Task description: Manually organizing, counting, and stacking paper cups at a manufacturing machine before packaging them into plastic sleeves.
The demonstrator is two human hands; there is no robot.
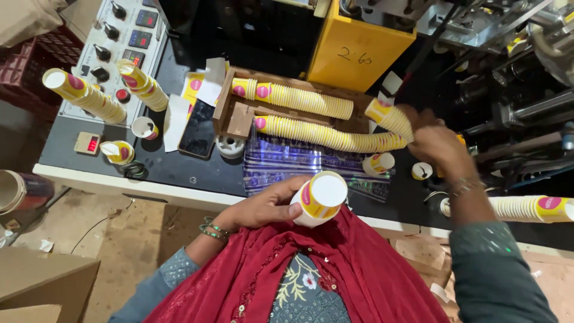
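Left hand (266, 206) wrapped around short cup stack (320, 198) near the chest, fingers curled on it. Right hand (433, 140) pinching end of long cup row (335, 139) above black table (167, 167).

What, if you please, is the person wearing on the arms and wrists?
Both arms have teal-grey sleeves with small sparkly dots. The left hand is bare, with green and gold bangles at the wrist. The right hand is bare too, with a thin beaded bracelet at its wrist. A red embroidered scarf drapes between them.
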